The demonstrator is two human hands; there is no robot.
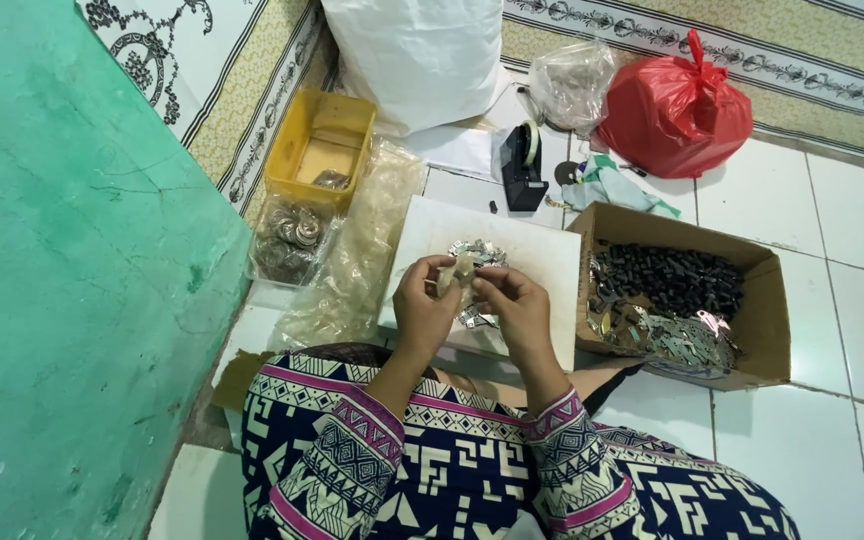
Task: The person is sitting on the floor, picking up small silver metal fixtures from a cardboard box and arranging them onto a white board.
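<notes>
My left hand (422, 305) and my right hand (517, 305) meet over a white board (542, 262) on the floor. Together they pinch a small pale part (459, 270) between the fingertips. A little heap of small flat metal pieces (479, 252) lies on the board just beyond my fingers, and a few more pieces (474, 319) lie under my hands. Both arms wear patterned sleeves in purple, navy and white.
A cardboard box (767, 310) at right holds dark small parts and silvery metal pieces. A yellow plastic tub (320, 148), a clear bag of round metal parts (290, 240), a black tape dispenser (522, 165), a red bag (674, 110), a white sack (417, 55). Green wall at left.
</notes>
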